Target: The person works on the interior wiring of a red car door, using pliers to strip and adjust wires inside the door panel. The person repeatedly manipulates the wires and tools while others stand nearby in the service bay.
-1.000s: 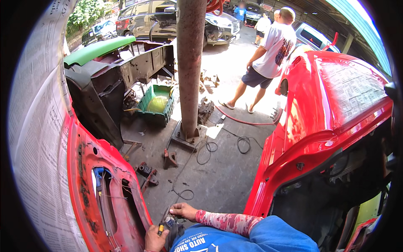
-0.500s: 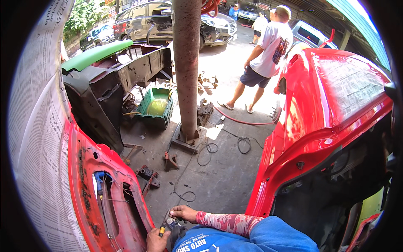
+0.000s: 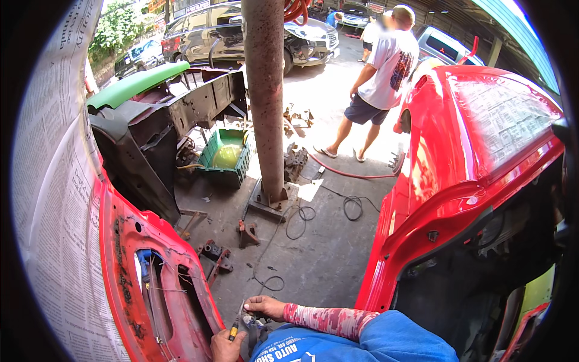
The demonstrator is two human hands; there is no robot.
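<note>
My left hand (image 3: 225,346), low in the view beside the red door, is closed around a screwdriver (image 3: 233,333) with a yellow-and-black handle. Its shaft points up and away from me. My right hand (image 3: 265,306), in a red-and-white patterned sleeve, has its fingers pinched together by the far end of the shaft; what they hold is too small to make out. Just under both hands a small greyish part is half hidden against my blue shirt (image 3: 301,347). The red door (image 3: 123,238), with an open inner panel and loose wires, stands left of my hands.
A red car body (image 3: 443,145) with papered glass stands right. A rusty post (image 3: 266,108) rises ahead, near a green crate (image 3: 220,158) and a dark front-end shell (image 3: 175,108). Cables (image 3: 295,223) and metal stands (image 3: 247,234) lie on the floor. A person (image 3: 386,72) stands beyond.
The view has shifted slightly. Both hands keep nearly the same place and grip around the screwdriver. A person far back has bent forward.
</note>
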